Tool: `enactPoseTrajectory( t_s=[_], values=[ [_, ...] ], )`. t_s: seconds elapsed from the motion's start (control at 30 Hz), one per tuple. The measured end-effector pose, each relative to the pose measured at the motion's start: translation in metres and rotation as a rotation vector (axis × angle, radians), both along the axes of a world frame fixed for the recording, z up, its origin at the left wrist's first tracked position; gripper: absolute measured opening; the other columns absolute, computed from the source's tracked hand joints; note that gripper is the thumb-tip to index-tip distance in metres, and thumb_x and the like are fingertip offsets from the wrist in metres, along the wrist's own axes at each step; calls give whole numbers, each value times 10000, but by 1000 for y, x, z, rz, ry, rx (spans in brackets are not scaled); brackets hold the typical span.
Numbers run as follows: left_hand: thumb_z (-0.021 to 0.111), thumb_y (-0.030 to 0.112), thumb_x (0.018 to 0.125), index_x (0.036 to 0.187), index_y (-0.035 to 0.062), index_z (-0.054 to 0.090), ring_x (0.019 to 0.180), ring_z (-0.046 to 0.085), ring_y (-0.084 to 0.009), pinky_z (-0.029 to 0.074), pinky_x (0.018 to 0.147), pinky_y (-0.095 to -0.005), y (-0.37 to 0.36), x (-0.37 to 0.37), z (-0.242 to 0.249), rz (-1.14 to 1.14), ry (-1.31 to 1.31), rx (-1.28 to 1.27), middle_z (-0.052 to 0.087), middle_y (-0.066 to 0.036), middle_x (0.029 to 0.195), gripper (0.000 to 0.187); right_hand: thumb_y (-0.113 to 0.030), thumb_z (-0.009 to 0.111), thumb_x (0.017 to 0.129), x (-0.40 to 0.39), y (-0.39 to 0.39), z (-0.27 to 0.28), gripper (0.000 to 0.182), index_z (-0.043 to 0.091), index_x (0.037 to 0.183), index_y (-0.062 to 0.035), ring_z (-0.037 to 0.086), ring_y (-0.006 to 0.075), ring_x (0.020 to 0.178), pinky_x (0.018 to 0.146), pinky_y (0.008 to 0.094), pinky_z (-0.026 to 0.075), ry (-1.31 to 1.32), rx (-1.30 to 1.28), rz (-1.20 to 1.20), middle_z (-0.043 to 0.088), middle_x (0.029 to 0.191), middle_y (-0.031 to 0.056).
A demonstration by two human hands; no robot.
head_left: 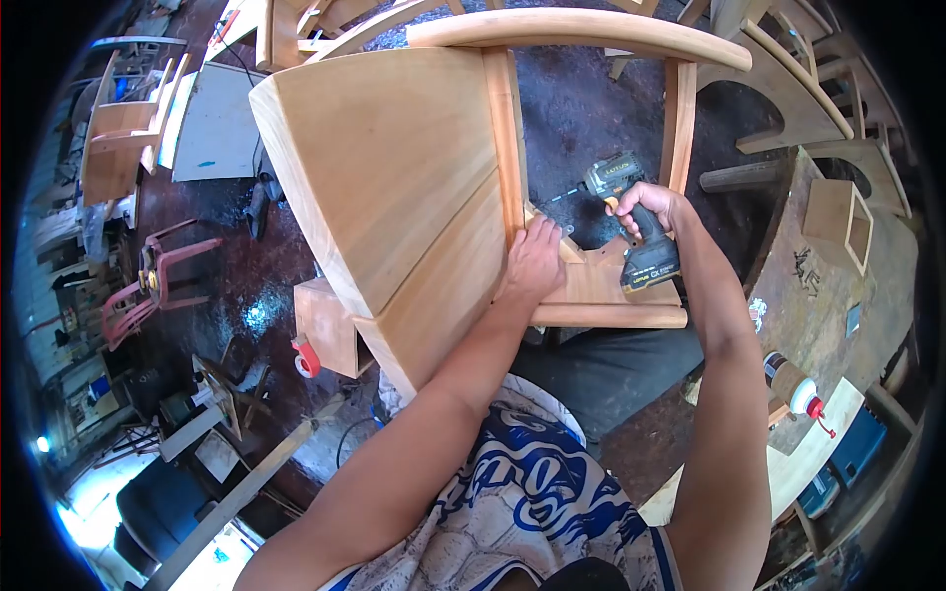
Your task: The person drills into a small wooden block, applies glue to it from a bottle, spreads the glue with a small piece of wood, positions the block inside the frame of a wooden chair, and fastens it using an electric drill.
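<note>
A light-brown wooden chair [394,148] lies tipped over in front of me, its broad panel to the left and a curved rail [581,28] across the top. My left hand [535,258] grips the frame at an inner corner, beside a small wooden piece; part of what lies under the fingers is hidden. A small metallic bit shows by the fingertips. In my right hand [645,209] is a dark cordless drill [650,266], fingers wrapped around its handle. Its long thin bit [569,195] points left toward the chair frame, with a gap between them.
On the right, a worn workbench [828,286] carries a wooden box [838,227], a pile of screws [806,274] and a glue bottle [793,384] with a red cap. A wooden box [330,330] with red tape [306,358] stands at left. More chair frames [788,89] surround the work.
</note>
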State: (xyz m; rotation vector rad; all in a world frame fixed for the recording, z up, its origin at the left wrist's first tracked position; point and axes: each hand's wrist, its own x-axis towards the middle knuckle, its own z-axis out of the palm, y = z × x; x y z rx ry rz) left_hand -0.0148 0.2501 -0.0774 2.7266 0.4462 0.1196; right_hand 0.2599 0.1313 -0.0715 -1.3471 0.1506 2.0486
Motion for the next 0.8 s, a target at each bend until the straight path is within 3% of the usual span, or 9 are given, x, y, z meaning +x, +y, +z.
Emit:
enactPoseTrajectory(
  t_s=[0.2,0.3,0.37,0.63,0.73,0.8],
  values=[
    [693,141,701,1167,21,628,1300,493,-265,424,990,-407,-1,0,-1,11,-8,19,610,-114,1252,485,-148,700,760,-2,0,-2,146,660,892,-103,524,137,513,525,349,457,-31,-30,6,578,633,6],
    [692,141,702,1174,21,625,1302,492,-265,424,989,-406,-1,0,-4,7,-20,16,609,-114,1255,491,-120,680,782,-1,1,2,189,630,957,-71,554,153,516,511,340,473,42,-10,-11,595,647,31],
    [689,142,703,1174,22,624,1303,491,-266,424,989,-405,-2,-1,-6,7,-19,25,608,-114,1256,491,-153,702,757,-3,2,5,143,660,884,-104,527,137,505,515,341,458,-22,-4,16,588,636,8],
    [676,146,707,1188,21,610,1300,492,-272,427,986,-411,-3,2,6,-17,-8,20,599,-115,1251,501,-152,698,772,-1,1,4,130,669,884,-92,532,150,494,516,351,473,-25,-9,16,584,617,11],
    [640,143,749,1181,29,622,1328,471,-257,399,1023,-410,2,4,10,3,29,-18,600,-114,1279,448,-141,682,788,1,4,5,136,665,909,-80,532,155,496,520,354,475,-32,-24,22,579,613,23],
    [679,163,740,1185,49,609,1278,508,-290,416,995,-421,0,3,11,-10,-21,-10,597,-128,1235,464,-141,674,796,-2,2,4,141,662,921,-77,528,153,495,523,355,475,13,-23,-12,577,611,27]
  ],
)
